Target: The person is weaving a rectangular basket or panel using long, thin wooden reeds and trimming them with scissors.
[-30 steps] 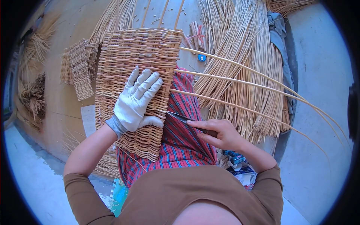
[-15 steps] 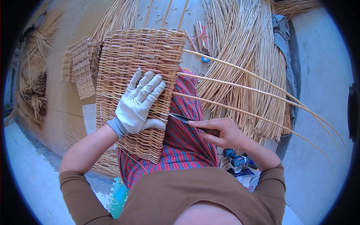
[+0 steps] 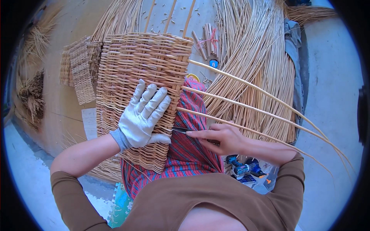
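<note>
Across the plaid cloth [image 3: 189,161] on the person's lap lies a woven wicker panel [image 3: 142,57]. The gloved left hand [image 3: 142,121] presses flat on it, grip spread. The right hand's [image 3: 225,138] grip wraps a pointed metal tool [image 3: 180,130], tip at the panel's right edge. Three rods [image 3: 246,83] jut from that edge; beyond sits a blue tape measure [image 3: 214,63].

Bright, cool light; edges bowed, corners black, left rim soft.
</note>
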A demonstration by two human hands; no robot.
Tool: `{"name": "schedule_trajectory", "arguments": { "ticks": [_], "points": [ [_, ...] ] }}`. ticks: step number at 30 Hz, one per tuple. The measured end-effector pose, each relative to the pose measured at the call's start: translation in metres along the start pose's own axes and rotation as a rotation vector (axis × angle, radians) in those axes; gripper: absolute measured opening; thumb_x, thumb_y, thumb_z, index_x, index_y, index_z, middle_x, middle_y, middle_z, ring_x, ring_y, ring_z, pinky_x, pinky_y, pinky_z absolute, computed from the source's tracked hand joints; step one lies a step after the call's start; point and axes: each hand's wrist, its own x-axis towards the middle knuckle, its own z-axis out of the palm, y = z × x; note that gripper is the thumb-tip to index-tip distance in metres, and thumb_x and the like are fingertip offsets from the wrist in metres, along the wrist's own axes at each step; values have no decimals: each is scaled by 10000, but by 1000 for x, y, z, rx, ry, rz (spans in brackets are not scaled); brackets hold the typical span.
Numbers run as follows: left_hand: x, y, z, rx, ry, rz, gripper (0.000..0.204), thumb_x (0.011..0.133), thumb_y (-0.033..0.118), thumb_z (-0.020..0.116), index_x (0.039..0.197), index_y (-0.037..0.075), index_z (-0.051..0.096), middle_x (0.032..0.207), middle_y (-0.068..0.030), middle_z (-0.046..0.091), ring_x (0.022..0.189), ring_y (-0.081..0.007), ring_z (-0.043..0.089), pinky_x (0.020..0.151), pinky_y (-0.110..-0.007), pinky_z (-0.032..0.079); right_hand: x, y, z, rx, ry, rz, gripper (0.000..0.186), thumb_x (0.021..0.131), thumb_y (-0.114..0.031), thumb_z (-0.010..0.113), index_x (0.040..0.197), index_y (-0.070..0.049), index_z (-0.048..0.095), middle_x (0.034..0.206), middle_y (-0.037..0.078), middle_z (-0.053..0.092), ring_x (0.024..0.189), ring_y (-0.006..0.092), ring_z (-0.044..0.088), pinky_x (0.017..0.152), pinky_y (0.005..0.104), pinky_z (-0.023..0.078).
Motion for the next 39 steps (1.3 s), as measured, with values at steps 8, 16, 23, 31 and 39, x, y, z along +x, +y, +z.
{"name": "schedule_trajectory", "arguments": {
  "ticks": [8,16,23,31,39],
  "points": [
    [-5,-3,-2,7,7,5,1269,719,803,713,1628,11,317,1687,-232,309,1601,-440,201,1304,-648,117,11,-1,5,160,-43,0,498,991,-169,704,1484,-186,636,825,52,694,725,174,648,692,380,548],
    [7,8,-6,39,-1,8,1189,738,761,725,1570,-29,417,1634,-250,402,1564,-466,290,1291,-659,159,7,31,19,779,-236,101,598,1019,-134,642,1597,-125,489,738,-24,536,634,70,476,547,270,419],
    [12,21,-16,236,76,45,1177,757,786,693,1608,32,391,1678,-235,345,1582,-473,240,1301,-630,141,0,44,33,1310,-350,83,696,1048,-190,629,1675,-151,331,691,-40,442,528,29,336,430,195,241],
    [-17,12,-8,-67,25,-250,956,973,710,551,1645,55,368,1721,-220,283,1599,-482,182,1305,-555,125,25,142,64,1002,335,233,709,1054,-651,493,1578,-173,498,1140,102,742,979,181,716,733,323,535],
    [-1,18,9,-53,123,-195,914,974,689,568,1626,69,407,1709,-222,306,1588,-493,208,1298,-583,138,-15,400,90,174,827,982,832,837,-534,817,1552,-216,533,1435,209,644,1308,353,631,1115,454,492]
  ]
}}
